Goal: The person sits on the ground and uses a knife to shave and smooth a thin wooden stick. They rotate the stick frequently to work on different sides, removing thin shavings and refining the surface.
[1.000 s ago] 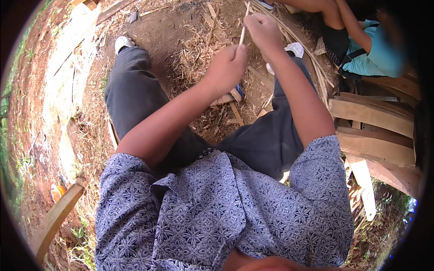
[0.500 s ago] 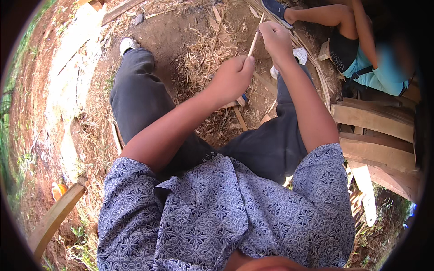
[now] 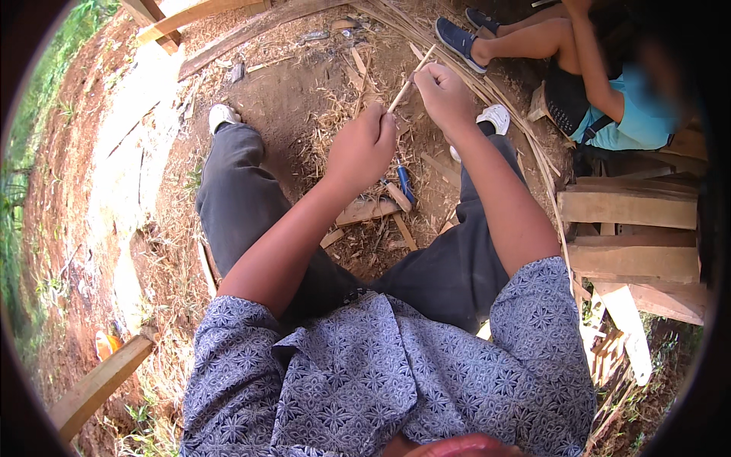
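A thin, pale wooden stick (image 3: 400, 96) slants up and to the right between my hands. My left hand (image 3: 359, 149) is closed around its lower end, thumb along it. Beside its upper part, my right hand (image 3: 445, 99) is a fist, knuckles up, with the stick's tip showing beyond. Whatever the right fist holds is hidden under the fingers. Below the hands, on the ground between my legs, lie a blue-handled tool (image 3: 403, 181), a wooden-handled tool (image 3: 397, 196) and a piece of wood (image 3: 365, 211).
Shavings (image 3: 327, 141) cover the dirt around my feet. Long split strips (image 3: 525, 126) curve along the right. A seated person (image 3: 632, 114) in a blue top is at the upper right, above stacked planks (image 3: 628, 209). A wooden beam (image 3: 103, 385) juts in at lower left.
Both hands have shifted left and a little nearer to me, with the stick still in the left. The blue-handled tool on the ground shows more fully now. The whole view has shifted slightly.
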Demonstrator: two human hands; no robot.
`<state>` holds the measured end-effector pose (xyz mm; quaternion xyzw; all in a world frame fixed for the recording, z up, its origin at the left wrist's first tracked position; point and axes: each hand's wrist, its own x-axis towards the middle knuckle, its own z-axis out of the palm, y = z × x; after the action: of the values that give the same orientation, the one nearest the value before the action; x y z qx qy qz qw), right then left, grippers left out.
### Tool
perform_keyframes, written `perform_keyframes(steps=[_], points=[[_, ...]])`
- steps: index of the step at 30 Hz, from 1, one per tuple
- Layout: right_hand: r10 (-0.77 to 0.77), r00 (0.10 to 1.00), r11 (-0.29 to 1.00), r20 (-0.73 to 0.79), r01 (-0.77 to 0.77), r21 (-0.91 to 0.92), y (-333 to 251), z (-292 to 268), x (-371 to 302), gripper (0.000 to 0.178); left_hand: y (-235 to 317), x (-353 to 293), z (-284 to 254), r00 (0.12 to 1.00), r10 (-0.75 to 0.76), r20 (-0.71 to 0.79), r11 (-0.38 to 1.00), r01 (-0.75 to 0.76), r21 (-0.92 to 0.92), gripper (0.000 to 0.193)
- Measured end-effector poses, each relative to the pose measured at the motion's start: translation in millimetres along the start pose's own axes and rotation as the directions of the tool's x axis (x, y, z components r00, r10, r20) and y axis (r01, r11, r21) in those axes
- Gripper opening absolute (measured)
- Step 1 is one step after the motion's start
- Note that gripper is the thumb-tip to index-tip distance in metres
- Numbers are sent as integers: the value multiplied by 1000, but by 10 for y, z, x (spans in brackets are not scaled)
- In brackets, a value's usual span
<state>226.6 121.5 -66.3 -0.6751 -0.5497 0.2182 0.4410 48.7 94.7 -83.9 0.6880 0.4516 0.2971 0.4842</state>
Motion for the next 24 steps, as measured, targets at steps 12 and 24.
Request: perform_keyframes(steps=[12, 24], points=[[-31, 998, 1000, 45, 31, 4, 72, 65, -8, 29, 8, 25, 145, 972, -121, 202, 832, 210, -514, 24], [45, 989, 999, -144, -49, -23, 145, -129, 225, 29, 51, -140, 214, 964, -86, 252, 809, 216, -547, 24]])
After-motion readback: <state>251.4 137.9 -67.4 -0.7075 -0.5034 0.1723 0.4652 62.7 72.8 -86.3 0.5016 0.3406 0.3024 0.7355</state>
